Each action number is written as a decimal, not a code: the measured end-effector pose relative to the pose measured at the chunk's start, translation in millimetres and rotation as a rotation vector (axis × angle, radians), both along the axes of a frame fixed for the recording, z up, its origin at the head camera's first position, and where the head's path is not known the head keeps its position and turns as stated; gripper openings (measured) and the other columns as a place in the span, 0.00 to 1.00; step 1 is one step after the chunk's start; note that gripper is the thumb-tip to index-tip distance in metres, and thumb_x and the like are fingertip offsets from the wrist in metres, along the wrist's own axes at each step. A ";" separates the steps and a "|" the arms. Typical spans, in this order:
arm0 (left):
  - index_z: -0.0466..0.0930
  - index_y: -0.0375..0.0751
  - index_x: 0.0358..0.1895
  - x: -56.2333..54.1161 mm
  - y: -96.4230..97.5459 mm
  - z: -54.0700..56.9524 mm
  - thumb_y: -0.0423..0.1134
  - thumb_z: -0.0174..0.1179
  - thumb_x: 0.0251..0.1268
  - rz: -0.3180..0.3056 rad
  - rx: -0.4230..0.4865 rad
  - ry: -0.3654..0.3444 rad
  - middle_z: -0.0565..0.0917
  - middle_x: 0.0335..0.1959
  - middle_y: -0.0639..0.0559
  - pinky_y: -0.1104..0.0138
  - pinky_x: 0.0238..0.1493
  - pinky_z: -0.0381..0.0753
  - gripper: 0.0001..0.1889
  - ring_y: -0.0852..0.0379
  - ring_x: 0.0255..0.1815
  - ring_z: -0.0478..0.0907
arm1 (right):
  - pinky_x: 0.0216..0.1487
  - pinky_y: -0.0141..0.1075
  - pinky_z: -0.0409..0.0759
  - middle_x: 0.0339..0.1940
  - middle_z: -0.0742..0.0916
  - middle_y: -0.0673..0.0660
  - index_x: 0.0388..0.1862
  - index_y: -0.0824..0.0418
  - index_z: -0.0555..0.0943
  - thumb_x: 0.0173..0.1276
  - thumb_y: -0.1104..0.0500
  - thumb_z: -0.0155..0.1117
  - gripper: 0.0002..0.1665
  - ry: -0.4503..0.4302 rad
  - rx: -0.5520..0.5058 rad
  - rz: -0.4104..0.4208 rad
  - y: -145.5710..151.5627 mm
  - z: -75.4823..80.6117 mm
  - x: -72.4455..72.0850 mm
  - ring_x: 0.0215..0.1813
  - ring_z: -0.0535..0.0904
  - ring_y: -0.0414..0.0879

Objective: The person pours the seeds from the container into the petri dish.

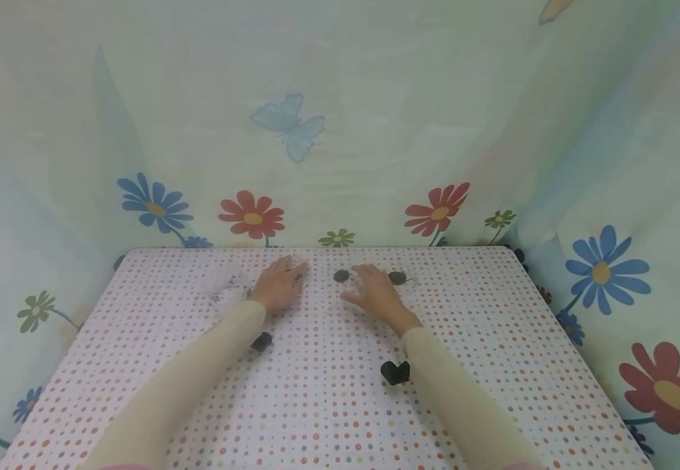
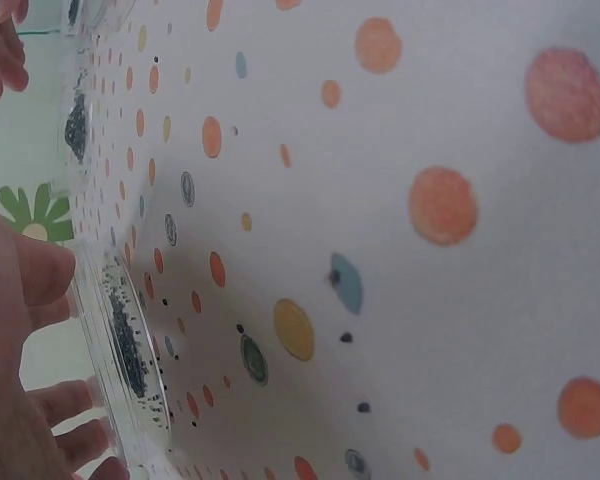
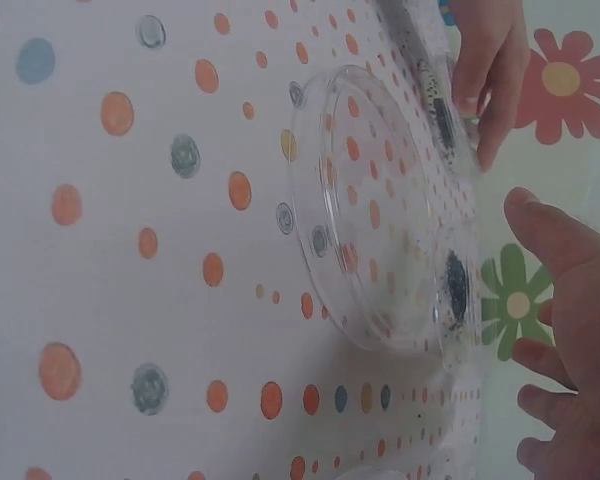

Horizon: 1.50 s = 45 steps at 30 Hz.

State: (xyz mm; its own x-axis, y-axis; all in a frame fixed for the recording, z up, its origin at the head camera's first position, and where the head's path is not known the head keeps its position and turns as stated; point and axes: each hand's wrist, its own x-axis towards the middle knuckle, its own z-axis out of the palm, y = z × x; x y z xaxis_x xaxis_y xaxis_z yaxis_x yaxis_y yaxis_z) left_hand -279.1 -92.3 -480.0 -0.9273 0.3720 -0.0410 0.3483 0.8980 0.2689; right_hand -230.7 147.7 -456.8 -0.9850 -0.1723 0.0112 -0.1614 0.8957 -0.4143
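My left hand point(image 1: 281, 284) is at the back of the table, left of centre. In the left wrist view its thumb and fingers grip the rim of a clear shallow dish point(image 2: 130, 350) with black granules in it. My right hand point(image 1: 373, 294) hovers with spread fingers, holding nothing, beside a dark granule pile point(image 1: 341, 276). That pile sits in a second clear dish point(image 3: 457, 290). Nearer the right wrist camera lies a clear round dish or lid point(image 3: 355, 210), with the dotted tablecloth showing through it. Another dark pile point(image 1: 397, 278) lies just right of my right hand.
Faint clear plastic with scattered black grains point(image 1: 222, 290) lies left of my left hand. Loose black grains point(image 2: 364, 407) dot the tablecloth point(image 1: 328, 391). A black object point(image 1: 395, 373) shows at the right forearm, another point(image 1: 262, 342) at the left. A flowered curtain point(image 1: 363, 143) hangs behind the table.
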 end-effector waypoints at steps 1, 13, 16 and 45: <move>0.57 0.55 0.75 0.2 -0.1 -0.3 0.50 0.42 0.75 0.001 -0.004 -0.004 0.53 0.78 0.42 0.45 0.77 0.53 0.27 0.42 0.79 0.49 | 0.76 0.53 0.59 0.72 0.70 0.62 0.72 0.59 0.64 0.63 0.41 0.65 0.44 0.002 0.000 -0.002 -0.7 0.4 1.3 0.75 0.62 0.58; 0.57 0.54 0.75 2.0 -1.3 3.2 0.49 0.43 0.75 -0.017 -0.013 -0.002 0.54 0.78 0.40 0.45 0.76 0.55 0.27 0.41 0.79 0.50 | 0.78 0.53 0.55 0.73 0.70 0.60 0.73 0.58 0.64 0.63 0.40 0.65 0.45 -0.023 -0.027 -0.014 -6.7 0.8 8.7 0.76 0.61 0.57; 0.56 0.54 0.75 1.3 -1.0 2.1 0.50 0.42 0.75 -0.017 -0.020 -0.002 0.53 0.78 0.40 0.45 0.76 0.55 0.28 0.41 0.79 0.50 | 0.79 0.53 0.51 0.73 0.70 0.60 0.72 0.57 0.64 0.62 0.39 0.65 0.45 -0.016 -0.016 -0.020 -7.4 0.5 11.0 0.76 0.61 0.56; 0.58 0.55 0.75 1.6 -1.4 1.2 0.50 0.43 0.75 -0.009 -0.003 -0.001 0.54 0.78 0.41 0.44 0.76 0.55 0.27 0.42 0.78 0.51 | 0.75 0.52 0.62 0.74 0.69 0.58 0.72 0.54 0.65 0.63 0.42 0.66 0.42 -0.065 -0.062 0.061 -14.7 3.6 32.6 0.75 0.63 0.56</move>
